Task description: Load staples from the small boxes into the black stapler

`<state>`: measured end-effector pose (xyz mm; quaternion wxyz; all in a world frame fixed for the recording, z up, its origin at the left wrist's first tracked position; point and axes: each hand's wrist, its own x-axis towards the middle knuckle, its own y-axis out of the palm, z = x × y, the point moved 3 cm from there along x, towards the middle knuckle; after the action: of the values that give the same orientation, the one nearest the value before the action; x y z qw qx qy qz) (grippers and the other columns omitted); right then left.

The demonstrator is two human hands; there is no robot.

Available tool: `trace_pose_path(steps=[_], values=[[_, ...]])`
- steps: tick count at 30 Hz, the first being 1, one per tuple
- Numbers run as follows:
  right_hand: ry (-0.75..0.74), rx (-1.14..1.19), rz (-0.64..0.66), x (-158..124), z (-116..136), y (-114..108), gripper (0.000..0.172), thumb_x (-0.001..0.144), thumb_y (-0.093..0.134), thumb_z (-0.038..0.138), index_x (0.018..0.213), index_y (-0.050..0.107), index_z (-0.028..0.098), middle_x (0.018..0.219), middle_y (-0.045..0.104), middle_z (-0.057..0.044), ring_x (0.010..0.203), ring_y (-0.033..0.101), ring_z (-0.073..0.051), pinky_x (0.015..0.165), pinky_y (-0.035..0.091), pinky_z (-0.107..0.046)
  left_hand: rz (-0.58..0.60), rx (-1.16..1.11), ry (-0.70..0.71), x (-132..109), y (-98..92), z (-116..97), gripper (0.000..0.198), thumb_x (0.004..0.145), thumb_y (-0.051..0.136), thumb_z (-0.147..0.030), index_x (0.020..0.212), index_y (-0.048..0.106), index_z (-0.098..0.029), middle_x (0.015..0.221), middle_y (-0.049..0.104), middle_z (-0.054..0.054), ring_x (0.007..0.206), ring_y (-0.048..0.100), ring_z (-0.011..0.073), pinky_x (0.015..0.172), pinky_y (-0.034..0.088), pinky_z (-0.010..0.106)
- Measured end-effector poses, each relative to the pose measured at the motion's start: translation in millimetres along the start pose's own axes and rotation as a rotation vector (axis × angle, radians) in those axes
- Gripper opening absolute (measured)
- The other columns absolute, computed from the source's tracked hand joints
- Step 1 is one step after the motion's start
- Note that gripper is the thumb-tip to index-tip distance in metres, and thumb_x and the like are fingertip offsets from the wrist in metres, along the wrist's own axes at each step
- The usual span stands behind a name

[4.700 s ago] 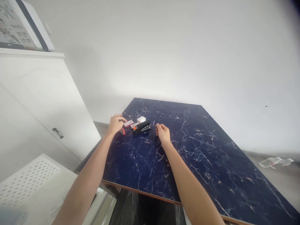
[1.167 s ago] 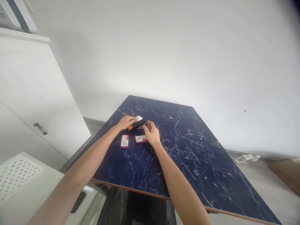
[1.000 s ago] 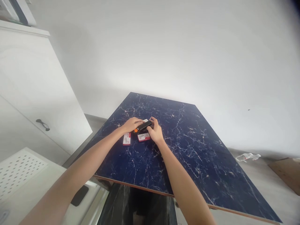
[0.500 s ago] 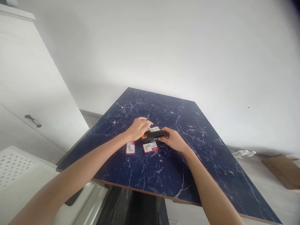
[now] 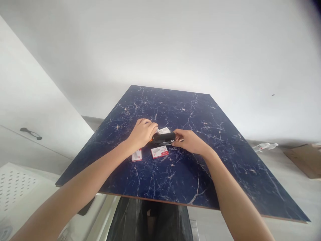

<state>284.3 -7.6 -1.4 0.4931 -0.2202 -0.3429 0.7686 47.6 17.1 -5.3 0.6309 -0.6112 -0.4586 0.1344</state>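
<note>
A black stapler (image 5: 164, 137) with an orange part at its left end lies across the middle of the blue marbled table (image 5: 173, 187). My right hand (image 5: 188, 141) pinches its right end between thumb and fingers. At the other end, my left hand (image 5: 143, 132) has its fingers curled over the orange part, mostly hiding it. A white-and-red staple box (image 5: 159, 151) lies just in front of the stapler. Another small box (image 5: 136, 155) is partly covered by my left wrist. Behind the stapler sits a white printed box (image 5: 164, 130).
A white cabinet (image 5: 50, 110) with a dark handle stands on the left. On the floor to the right are a cardboard box (image 5: 303, 160) and a crumpled plastic wrapper (image 5: 265, 147). The wall rises behind the table's far edge.
My left hand has curled its fingers down over the stapler's orange end, where they were stretched out above it. My right hand still holds the other end. The view has shifted slightly.
</note>
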Motion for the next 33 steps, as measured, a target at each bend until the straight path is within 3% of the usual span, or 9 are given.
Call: trace_pose_path(steps=[5, 8, 10, 13, 18, 23, 26, 29, 33], values=[[0.147, -0.094, -0.035, -19.9, -28.5, -41.3, 0.031, 0.077, 0.072, 0.027, 0.108, 0.070, 0.025, 0.095, 0.075, -0.005, 0.083, 0.068, -0.023, 0.072, 0.051, -0.034, 0.029, -0.046, -0.017, 0.7, -1.4, 8.1, 0.041, 0.105, 0.035, -0.032, 0.109, 0.074, -0.022, 0.107, 0.075, 0.008, 0.111, 0.060, 0.0294, 0.101, 0.037, 0.050], [0.092, -0.101, -0.114, -28.4, -22.0, -51.5, 0.020, 0.080, 0.072, 0.036, 0.096, 0.073, 0.024, 0.089, 0.074, -0.005, 0.076, 0.067, -0.022, 0.066, 0.050, -0.033, 0.000, -0.076, -0.038, 1.7, -2.3, 11.8, 0.041, 0.104, 0.036, -0.032, 0.103, 0.076, -0.022, 0.106, 0.076, 0.007, 0.105, 0.063, 0.0277, 0.100, 0.038, 0.049], [-0.021, -0.037, -0.055, -28.1, -4.0, -39.3, 0.019, 0.084, 0.068, 0.043, 0.090, 0.075, 0.025, 0.078, 0.072, -0.003, 0.066, 0.063, -0.019, 0.060, 0.046, -0.031, -0.032, -0.093, -0.052, 2.7, -3.0, 12.4, 0.041, 0.104, 0.037, -0.032, 0.102, 0.076, -0.022, 0.103, 0.076, 0.006, 0.101, 0.064, 0.0260, 0.099, 0.038, 0.047], [-0.122, 0.032, 0.100, -21.5, 24.3, -3.7, 0.024, 0.083, 0.069, 0.045, 0.097, 0.077, 0.027, 0.056, 0.058, 0.004, 0.047, 0.047, -0.012, 0.049, 0.033, -0.027, -0.068, -0.111, -0.079, 3.4, -3.8, 12.4, 0.041, 0.104, 0.036, -0.033, 0.099, 0.075, -0.022, 0.097, 0.077, 0.005, 0.095, 0.065, 0.0242, 0.095, 0.040, 0.043], [-0.155, -0.071, 0.142, -10.7, 37.0, 35.4, 0.027, 0.077, 0.074, 0.029, 0.103, 0.074, 0.027, 0.058, 0.059, 0.006, 0.051, 0.048, -0.011, 0.053, 0.029, -0.026, -0.137, -0.154, -0.133, 1.0, -6.6, 14.9, 0.039, 0.103, 0.038, -0.033, 0.098, 0.074, -0.021, 0.094, 0.076, 0.005, 0.091, 0.065, 0.0227, 0.090, 0.041, 0.040], [-0.152, -0.153, 0.112, -11.7, 34.5, 33.3, 0.028, 0.077, 0.072, 0.027, 0.105, 0.072, 0.027, 0.061, 0.062, 0.005, 0.054, 0.051, -0.013, 0.056, 0.029, -0.027, -0.202, -0.206, -0.107, -2.5, -11.8, 11.5, 0.039, 0.104, 0.037, -0.034, 0.104, 0.073, -0.020, 0.096, 0.076, 0.005, 0.092, 0.065, 0.0216, 0.092, 0.041, 0.038], [-0.145, -0.132, 0.185, -15.1, 36.6, 32.9, 0.034, 0.073, 0.073, 0.023, 0.107, 0.069, 0.026, 0.058, 0.061, 0.005, 0.053, 0.052, -0.014, 0.055, 0.029, -0.028, -0.205, -0.203, -0.064, -3.1, -12.8, 5.7, 0.038, 0.104, 0.038, -0.034, 0.105, 0.073, -0.020, 0.097, 0.075, 0.005, 0.093, 0.063, 0.0216, 0.093, 0.041, 0.039], [-0.117, -0.091, 0.273, -18.9, 37.7, 34.5, 0.032, 0.067, 0.079, 0.026, 0.097, 0.068, 0.025, 0.062, 0.065, 0.003, 0.049, 0.052, -0.014, 0.050, 0.028, -0.028, -0.187, -0.190, -0.020, -2.5, -11.8, 1.2, 0.035, 0.103, 0.040, -0.033, 0.103, 0.073, -0.021, 0.100, 0.075, 0.005, 0.096, 0.062, 0.0223, 0.094, 0.041, 0.040], [-0.133, -0.061, 0.274, -22.6, 43.3, 28.9, 0.029, 0.065, 0.082, 0.033, 0.086, 0.066, 0.024, 0.062, 0.065, 0.003, 0.049, 0.054, -0.014, 0.047, 0.030, -0.027, -0.225, -0.195, -0.009, -2.7, -15.7, 1.2, 0.034, 0.102, 0.041, -0.032, 0.100, 0.074, -0.021, 0.098, 0.076, 0.006, 0.098, 0.061, 0.0228, 0.094, 0.042, 0.040]])
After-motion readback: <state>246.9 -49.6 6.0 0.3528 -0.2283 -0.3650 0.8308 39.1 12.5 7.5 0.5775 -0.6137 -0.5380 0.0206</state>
